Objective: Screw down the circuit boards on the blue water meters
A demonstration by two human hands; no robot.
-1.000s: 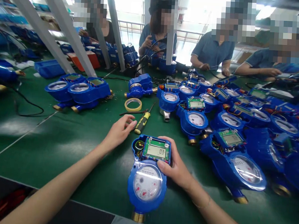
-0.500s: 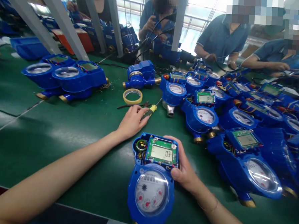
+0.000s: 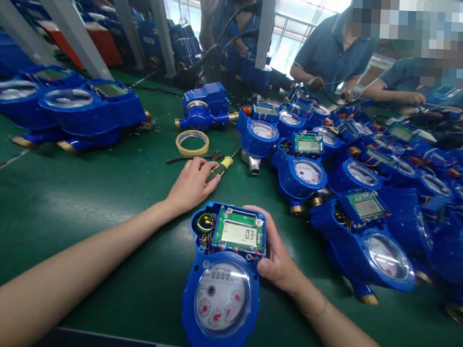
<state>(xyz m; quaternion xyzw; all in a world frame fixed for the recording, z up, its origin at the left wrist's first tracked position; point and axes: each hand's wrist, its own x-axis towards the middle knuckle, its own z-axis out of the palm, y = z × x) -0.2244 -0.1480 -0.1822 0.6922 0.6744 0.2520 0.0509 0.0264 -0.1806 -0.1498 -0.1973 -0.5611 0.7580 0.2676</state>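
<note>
In the head view my right hand (image 3: 276, 253) grips the right side of a blue water meter (image 3: 188, 290), thumb at the front edge. Its upper housing is uncovered, showing a green circuit board (image 3: 235, 218) with a display reading 0.3 and coloured wires. The round dial (image 3: 225, 297) below has red pointers. My left hand (image 3: 190, 187) lies on the green table, thumb and fingers closed about the handle of a yellow-and-black screwdriver (image 3: 224, 164). Dark-handled pliers (image 3: 216, 155) lie just beyond that hand, partly covered by it.
A yellow tape roll (image 3: 192, 152) lies beyond the pliers. Another blue meter (image 3: 206, 107) stands behind it. Several uncovered meters (image 3: 307, 172) crowd the right side; two more (image 3: 79, 114) stand left. Grey posts (image 3: 78, 28) rise along the far side, where co-workers (image 3: 331, 49) sit.
The view has shifted slightly, so the scene appears further left. My hands keep their places on the meter and screwdriver. A co-worker at the back has raised a hand.
</note>
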